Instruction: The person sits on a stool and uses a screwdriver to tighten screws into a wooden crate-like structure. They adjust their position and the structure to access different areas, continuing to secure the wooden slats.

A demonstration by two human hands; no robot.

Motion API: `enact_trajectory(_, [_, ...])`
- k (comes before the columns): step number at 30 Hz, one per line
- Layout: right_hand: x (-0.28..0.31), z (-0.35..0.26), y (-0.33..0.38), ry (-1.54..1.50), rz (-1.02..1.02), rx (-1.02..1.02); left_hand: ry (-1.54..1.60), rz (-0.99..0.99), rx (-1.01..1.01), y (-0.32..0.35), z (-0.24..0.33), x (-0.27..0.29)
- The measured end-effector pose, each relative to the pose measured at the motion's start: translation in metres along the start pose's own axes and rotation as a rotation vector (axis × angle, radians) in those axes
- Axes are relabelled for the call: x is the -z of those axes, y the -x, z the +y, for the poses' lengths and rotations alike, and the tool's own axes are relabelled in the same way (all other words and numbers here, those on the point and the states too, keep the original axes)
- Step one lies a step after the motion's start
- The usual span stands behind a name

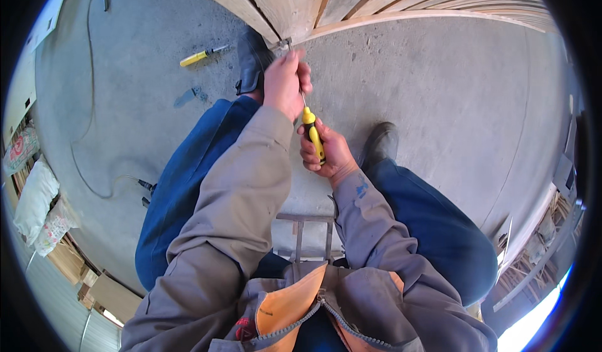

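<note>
My right hand (327,150) is wrapped round the yellow-and-black handle of a screwdriver (311,132). The thin shaft runs up and away from me, passing into the curled fingers of my left hand (286,84). Those fingers are closed round the shaft, slightly blurred, and hide part of it. Just beyond them is a small metal fitting (283,43) at the lower edge of a pale wooden panel (291,4). The screwdriver's tip meets the area by this fitting, but the exact contact is too small to tell.
A second yellow-handled screwdriver (194,58) lies on the concrete floor (439,95), left of my shoe (252,60). A cable (91,101) trails along the left side. Filled sacks (37,192) stand at the far left. Between my legs shows a metal frame (300,236).
</note>
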State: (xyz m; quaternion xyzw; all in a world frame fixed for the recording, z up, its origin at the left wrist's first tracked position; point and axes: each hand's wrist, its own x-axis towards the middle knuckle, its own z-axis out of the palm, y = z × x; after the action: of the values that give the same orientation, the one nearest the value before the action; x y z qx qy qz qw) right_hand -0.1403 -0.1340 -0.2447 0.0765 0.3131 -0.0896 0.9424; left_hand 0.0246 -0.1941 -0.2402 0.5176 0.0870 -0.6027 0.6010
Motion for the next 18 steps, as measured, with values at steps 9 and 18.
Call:
enact_trajectory(9, [-0.026, 0.001, 0.01, 0.237, 0.458, 0.145, 0.22, -0.046, 0.101, 0.004, -0.008, 0.008])
enact_trajectory(18, [-0.025, 0.043, -0.002, 1.585, 1.007, 0.891, 0.197, -0.021, 0.093, 0.004, -0.006, 0.005])
